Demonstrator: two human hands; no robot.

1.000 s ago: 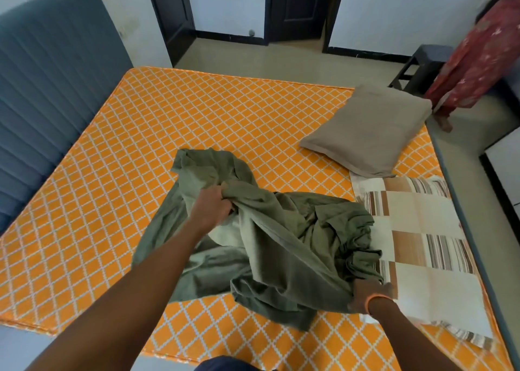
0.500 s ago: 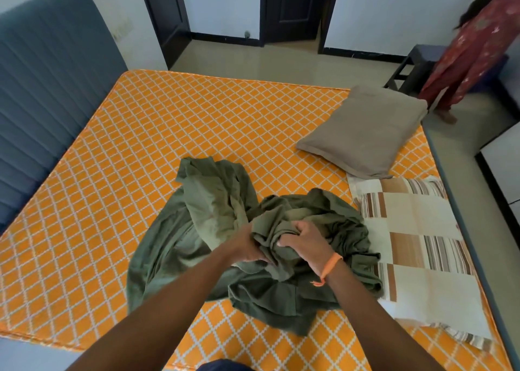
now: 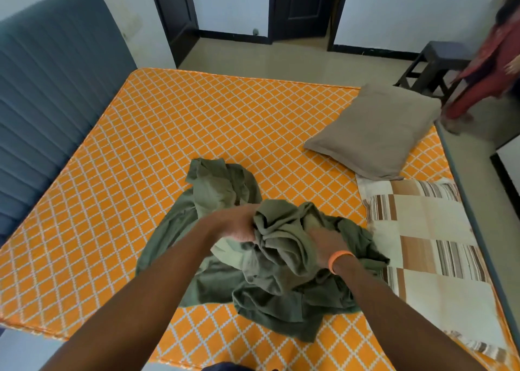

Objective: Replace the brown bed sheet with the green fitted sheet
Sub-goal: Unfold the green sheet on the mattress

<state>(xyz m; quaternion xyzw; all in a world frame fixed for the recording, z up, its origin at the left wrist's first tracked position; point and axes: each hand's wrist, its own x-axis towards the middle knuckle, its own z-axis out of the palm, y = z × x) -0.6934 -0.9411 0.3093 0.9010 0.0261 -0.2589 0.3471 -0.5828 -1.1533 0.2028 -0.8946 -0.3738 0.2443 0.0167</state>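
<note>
The green fitted sheet (image 3: 264, 280) lies crumpled in a heap on the bare orange diamond-patterned mattress (image 3: 140, 173), near its front edge. My left hand (image 3: 236, 224) grips a bunch of the green cloth from the left side. My right hand (image 3: 326, 244), with an orange band at the wrist, grips the same bunch from the right. Both hands hold the cloth close together over the middle of the heap. No brown bed sheet is on the mattress.
A taupe pillow (image 3: 374, 131) lies at the mattress's far right, and a brown-and-cream striped pillow (image 3: 427, 247) sits nearer on the right. A grey padded headboard (image 3: 50, 95) stands on the left. A person in red (image 3: 486, 66) walks by a dark stool (image 3: 433, 66).
My right hand left the sheet's right edge and joined the left at the heap's middle. Both hands now bunch the green cloth together. The person in red has moved.
</note>
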